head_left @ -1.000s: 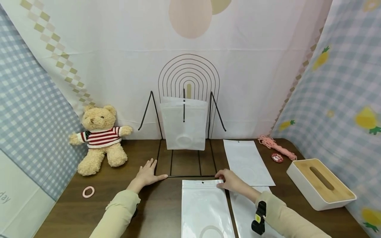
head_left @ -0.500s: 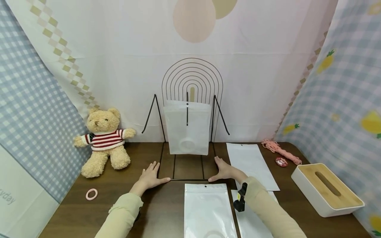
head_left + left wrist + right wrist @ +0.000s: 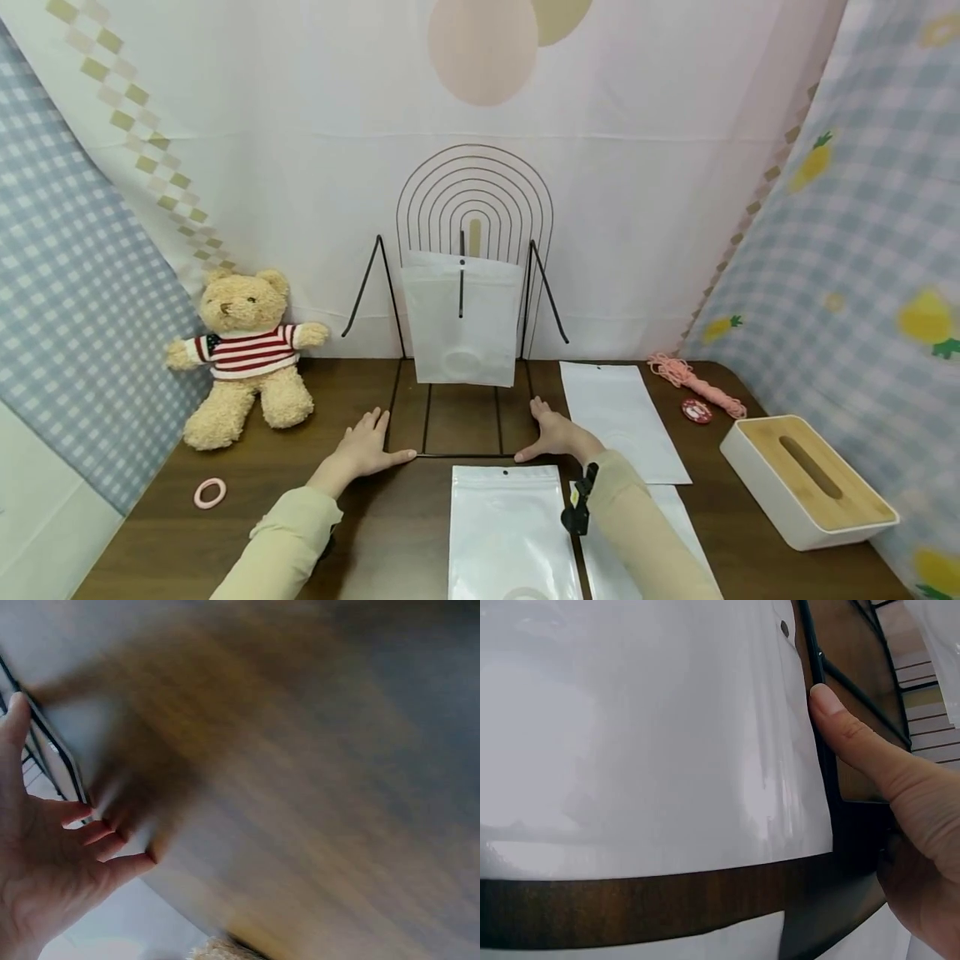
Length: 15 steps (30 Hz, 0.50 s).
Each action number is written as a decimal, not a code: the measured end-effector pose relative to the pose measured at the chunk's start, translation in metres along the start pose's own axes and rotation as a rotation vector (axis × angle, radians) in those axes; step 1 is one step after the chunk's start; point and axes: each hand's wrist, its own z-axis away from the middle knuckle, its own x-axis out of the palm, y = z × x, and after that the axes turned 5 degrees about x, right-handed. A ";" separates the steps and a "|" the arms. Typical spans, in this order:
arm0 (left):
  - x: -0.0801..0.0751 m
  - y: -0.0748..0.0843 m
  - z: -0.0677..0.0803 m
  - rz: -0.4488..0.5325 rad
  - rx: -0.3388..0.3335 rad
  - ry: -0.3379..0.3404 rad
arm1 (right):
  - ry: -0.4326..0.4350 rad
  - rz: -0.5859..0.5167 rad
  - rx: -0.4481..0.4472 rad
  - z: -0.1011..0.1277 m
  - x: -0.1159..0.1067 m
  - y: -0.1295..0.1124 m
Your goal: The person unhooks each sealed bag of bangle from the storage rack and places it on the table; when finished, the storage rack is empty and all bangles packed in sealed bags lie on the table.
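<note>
A black wire display rack (image 3: 465,456) stands on the table, a white zip bag (image 3: 487,333) hanging from its middle hook. At its front left corner rests my left hand (image 3: 363,446), thumb on the front bar and fingers spread along the side. My right hand (image 3: 558,435) mirrors it at the front right corner; the right wrist view shows the thumb (image 3: 847,731) lying against the bar. Just before the rack lies another white zip bag (image 3: 506,525), flat, with a ring shape showing near its bottom. Neither hand holds a bag.
Right of the rack lie two more white bags, one at the back (image 3: 622,417) and one nearer (image 3: 603,554), partly under my sleeve. Beyond are pink cord (image 3: 701,386), a red badge (image 3: 697,411) and a tissue box (image 3: 810,475). A teddy bear (image 3: 247,350) and pink ring (image 3: 209,493) are left.
My right hand has left the top right corner of the front bag and moved up to the rack's front right corner. The left hand stays at its corner.
</note>
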 end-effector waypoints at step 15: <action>-0.089 0.077 -0.046 0.680 0.198 0.645 | 0.016 0.033 0.026 0.001 0.000 -0.003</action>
